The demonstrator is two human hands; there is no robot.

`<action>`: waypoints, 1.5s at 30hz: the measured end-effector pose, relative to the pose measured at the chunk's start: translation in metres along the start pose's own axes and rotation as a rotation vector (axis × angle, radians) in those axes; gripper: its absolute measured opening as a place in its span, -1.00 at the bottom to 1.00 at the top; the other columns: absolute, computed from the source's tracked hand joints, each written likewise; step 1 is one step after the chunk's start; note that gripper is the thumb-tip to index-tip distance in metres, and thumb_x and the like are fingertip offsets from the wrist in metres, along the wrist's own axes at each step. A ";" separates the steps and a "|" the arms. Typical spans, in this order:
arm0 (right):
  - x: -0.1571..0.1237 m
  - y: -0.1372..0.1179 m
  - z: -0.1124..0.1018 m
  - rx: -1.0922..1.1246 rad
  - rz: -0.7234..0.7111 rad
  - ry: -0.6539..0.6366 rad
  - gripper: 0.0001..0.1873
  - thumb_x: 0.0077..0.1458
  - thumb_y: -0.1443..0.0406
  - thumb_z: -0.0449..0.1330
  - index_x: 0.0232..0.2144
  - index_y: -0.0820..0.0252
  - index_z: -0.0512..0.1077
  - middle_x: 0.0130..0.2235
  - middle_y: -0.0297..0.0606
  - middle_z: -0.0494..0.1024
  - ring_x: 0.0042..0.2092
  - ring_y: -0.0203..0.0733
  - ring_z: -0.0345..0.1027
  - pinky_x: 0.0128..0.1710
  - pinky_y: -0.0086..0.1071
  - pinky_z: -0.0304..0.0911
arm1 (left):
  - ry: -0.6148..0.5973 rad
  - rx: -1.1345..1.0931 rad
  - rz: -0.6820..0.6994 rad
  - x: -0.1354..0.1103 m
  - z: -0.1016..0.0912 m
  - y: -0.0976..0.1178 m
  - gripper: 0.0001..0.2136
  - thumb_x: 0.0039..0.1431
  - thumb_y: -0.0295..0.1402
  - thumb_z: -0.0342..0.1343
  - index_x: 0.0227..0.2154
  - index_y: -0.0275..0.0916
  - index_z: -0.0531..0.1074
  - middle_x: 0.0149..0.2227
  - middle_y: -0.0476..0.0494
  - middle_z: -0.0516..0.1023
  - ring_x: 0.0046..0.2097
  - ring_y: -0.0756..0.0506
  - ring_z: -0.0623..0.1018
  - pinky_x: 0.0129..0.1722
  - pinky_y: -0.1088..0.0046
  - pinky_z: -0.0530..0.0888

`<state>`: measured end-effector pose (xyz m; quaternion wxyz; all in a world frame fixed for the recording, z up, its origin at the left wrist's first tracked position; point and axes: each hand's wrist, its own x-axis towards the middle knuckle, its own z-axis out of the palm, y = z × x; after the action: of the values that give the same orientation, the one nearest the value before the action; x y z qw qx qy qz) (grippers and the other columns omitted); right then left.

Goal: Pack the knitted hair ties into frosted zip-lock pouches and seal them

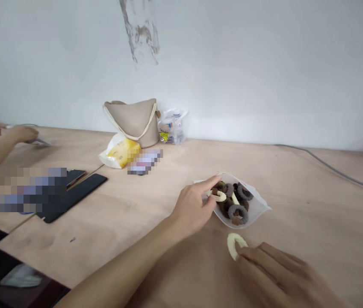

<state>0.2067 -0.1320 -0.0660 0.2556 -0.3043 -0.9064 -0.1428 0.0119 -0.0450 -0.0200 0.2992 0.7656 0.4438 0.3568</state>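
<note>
1. Cream fuzzy ring-shaped hair tie (234,244), bent into a C, lies on the table near the tray, its lower end under my right hand (274,273). My curled fingers (248,256) seem to pinch it; my thumb is hidden.
2. My left hand (192,209) reaches over the tray's near edge, its index finger stretched out while the other fingers seem to pinch a second cream tie (217,196).
3. Translucent plastic tray (255,209) holds brown and grey fuzzy hair ties (237,205); it appears placed there so both hands can reach it.
4. Beyond, on the pale plywood table (312,222), stand a beige bucket bag (133,122) and a clear plastic bag (172,126). A black smartphone (78,194) lies flat. At far left, a co-worker's hands (21,133) hold something blurred.
</note>
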 end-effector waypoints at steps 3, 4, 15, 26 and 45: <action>0.011 0.020 -0.008 -0.125 0.037 0.091 -0.65 0.12 0.42 -0.03 -0.05 0.18 0.36 -0.02 -0.11 0.47 -0.13 -0.06 0.38 -0.18 -0.20 0.33 | 0.008 -0.010 -0.010 0.000 0.001 0.001 -0.47 0.00 -0.59 -0.06 0.06 -0.07 0.34 0.09 0.09 0.41 0.10 -0.10 0.43 0.08 0.34 0.40; 0.015 0.029 -0.011 -0.181 0.088 0.104 -0.66 0.12 0.41 0.02 -0.05 0.17 0.36 0.02 -0.11 0.44 -0.10 -0.04 0.36 -0.14 -0.15 0.31 | 0.011 -0.012 -0.016 0.000 0.001 0.001 -0.46 0.00 -0.60 -0.07 0.06 -0.07 0.34 0.09 0.09 0.40 0.10 -0.10 0.43 0.09 0.34 0.38; 0.019 0.084 -0.050 0.074 0.389 0.083 -0.80 0.17 0.14 0.04 -0.29 -0.03 0.45 -0.20 -0.30 0.55 -0.18 -0.12 0.42 -0.37 -0.30 0.35 | -0.007 -0.036 -0.130 0.034 -0.038 0.039 -0.65 0.01 -0.49 -0.06 -0.27 -0.14 0.59 -0.33 -0.01 0.64 -0.28 -0.15 0.58 -0.22 0.35 0.47; 0.015 0.071 -0.021 0.714 1.000 0.255 -0.66 0.02 0.02 0.16 -0.24 0.06 0.44 -0.38 -0.33 0.54 -0.30 -0.14 0.42 -0.35 -0.33 0.35 | -0.008 -0.517 -0.298 0.014 -0.037 -0.005 -0.76 -0.02 -0.24 0.20 -0.33 -0.30 0.47 -0.36 -0.15 0.57 -0.27 -0.10 0.52 -0.22 0.36 0.41; 0.013 0.103 0.027 0.234 1.281 0.500 -0.69 0.18 0.16 0.09 -0.09 0.21 0.35 -0.11 -0.22 0.44 -0.20 -0.21 0.38 -0.23 -0.22 0.34 | 0.492 -0.200 -0.150 0.030 0.048 -0.013 -0.78 0.23 -0.26 -0.15 -0.51 -0.18 0.14 -0.59 0.10 0.15 -0.51 0.00 0.25 -0.46 0.50 0.20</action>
<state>0.2518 -0.0353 -0.0707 0.5216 -0.7074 -0.4720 0.0690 0.0556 -0.0193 -0.0493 0.2823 0.5875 0.5211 0.5510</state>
